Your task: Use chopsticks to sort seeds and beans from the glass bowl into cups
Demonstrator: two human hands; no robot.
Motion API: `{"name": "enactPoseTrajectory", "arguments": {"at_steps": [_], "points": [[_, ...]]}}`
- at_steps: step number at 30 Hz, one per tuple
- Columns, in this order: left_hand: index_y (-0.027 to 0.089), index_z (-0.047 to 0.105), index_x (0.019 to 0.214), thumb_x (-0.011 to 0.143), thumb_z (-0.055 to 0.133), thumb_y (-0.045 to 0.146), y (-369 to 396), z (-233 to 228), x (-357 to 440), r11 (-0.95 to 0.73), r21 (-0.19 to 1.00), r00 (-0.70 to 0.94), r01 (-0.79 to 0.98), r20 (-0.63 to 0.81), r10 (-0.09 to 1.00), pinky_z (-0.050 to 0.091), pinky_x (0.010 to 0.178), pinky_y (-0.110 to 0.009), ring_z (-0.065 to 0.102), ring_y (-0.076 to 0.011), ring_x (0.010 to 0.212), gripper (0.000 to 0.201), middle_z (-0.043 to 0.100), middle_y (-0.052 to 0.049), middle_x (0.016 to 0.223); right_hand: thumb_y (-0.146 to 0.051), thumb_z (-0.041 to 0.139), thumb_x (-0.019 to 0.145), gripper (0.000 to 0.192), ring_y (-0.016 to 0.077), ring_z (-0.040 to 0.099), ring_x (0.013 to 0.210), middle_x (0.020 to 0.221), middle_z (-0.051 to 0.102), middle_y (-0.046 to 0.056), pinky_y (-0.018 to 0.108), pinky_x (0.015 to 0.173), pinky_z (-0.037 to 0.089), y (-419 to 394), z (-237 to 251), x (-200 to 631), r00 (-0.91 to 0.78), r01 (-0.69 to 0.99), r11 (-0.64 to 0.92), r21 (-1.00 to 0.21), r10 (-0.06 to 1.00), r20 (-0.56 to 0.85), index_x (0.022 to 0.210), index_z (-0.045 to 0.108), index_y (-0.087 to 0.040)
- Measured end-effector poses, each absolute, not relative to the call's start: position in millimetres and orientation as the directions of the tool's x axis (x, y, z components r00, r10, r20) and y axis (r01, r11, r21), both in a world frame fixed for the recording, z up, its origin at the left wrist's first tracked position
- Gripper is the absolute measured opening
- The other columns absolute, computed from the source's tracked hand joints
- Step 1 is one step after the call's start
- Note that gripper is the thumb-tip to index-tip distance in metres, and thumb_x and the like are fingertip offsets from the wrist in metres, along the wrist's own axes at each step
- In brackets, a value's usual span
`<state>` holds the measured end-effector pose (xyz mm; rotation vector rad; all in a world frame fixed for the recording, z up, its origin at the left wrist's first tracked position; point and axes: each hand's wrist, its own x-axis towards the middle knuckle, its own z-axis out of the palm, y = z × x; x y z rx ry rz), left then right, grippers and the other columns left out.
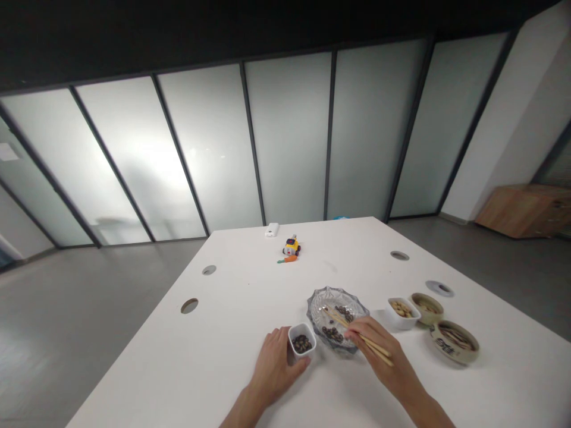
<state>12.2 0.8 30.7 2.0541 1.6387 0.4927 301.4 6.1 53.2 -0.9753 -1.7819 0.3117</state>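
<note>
right now left hand (274, 364) cups small white cup (302, 340) w/ dark beans, right hand (381, 351) pinches chopsticks (357, 334) over glass dish (337, 310)

A wall of tall frosted glass panels (289, 137) in thin black frames is running across the back, and soft daylight is glowing brightest through the left panes. Above it, a dark ceiling band (223, 30) is looming. Smooth grey floor (66, 321) is spreading out on both sides. A plain white wall (513, 131) is angling in on the right, with a low light-brown wooden cabinet (524, 209) sitting at its foot. The long white tabletop (250, 285), dotted with round cable holes, is stretching away.
</note>
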Motion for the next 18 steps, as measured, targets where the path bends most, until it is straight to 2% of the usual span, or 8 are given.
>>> {"name": "enactPoseTrajectory", "arguments": {"at_steps": [5, 12, 18], "points": [[0.024, 0.068, 0.121, 0.094, 0.078, 0.035, 0.3, 33.3, 13.0, -0.166, 0.545, 0.219, 0.822, -0.033, 0.975, 0.044, 0.107, -0.037, 0.066, -0.0288, 0.117, 0.031, 0.077, -0.007, 0.126, -0.060, 0.064, 0.113, 0.045, 0.0234, 0.081, 0.084, 0.090, 0.082, 0.007, 0.030, 0.078, 0.069, 7.3, 53.0, 305.2, -0.095, 0.496, 0.602, -0.626, 0.754, 0.650, 0.091, 0.083, -0.027], [0.023, 0.069, 0.125, 0.094, 0.078, 0.036, -0.8, 36.6, 13.1, -0.165, 0.560, 0.223, 0.812, -0.036, 0.974, 0.044, 0.108, -0.038, 0.066, -0.0297, 0.120, 0.035, 0.077, -0.008, 0.130, -0.057, 0.063, 0.114, 0.044, 0.0215, 0.079, 0.079, 0.086, 0.079, 0.005, 0.030, 0.075, 0.066, 11.8, 47.0, 313.1, -0.048, 0.535, 0.587, -0.608, 0.739, 0.672, 0.089, 0.082, -0.027], [0.023, 0.068, 0.125, 0.094, 0.077, 0.036, -0.4, 34.6, 12.6, -0.171, 0.548, 0.227, 0.819, -0.034, 0.973, 0.044, 0.110, -0.039, 0.066, -0.0298, 0.120, 0.035, 0.077, -0.008, 0.131, -0.056, 0.064, 0.114, 0.041, 0.0204, 0.080, 0.082, 0.090, 0.080, 0.005, 0.028, 0.079, 0.066, 11.9, 48.5, 310.6, -0.072, 0.493, 0.604, -0.626, 0.746, 0.662, 0.092, 0.083, -0.026]]}}
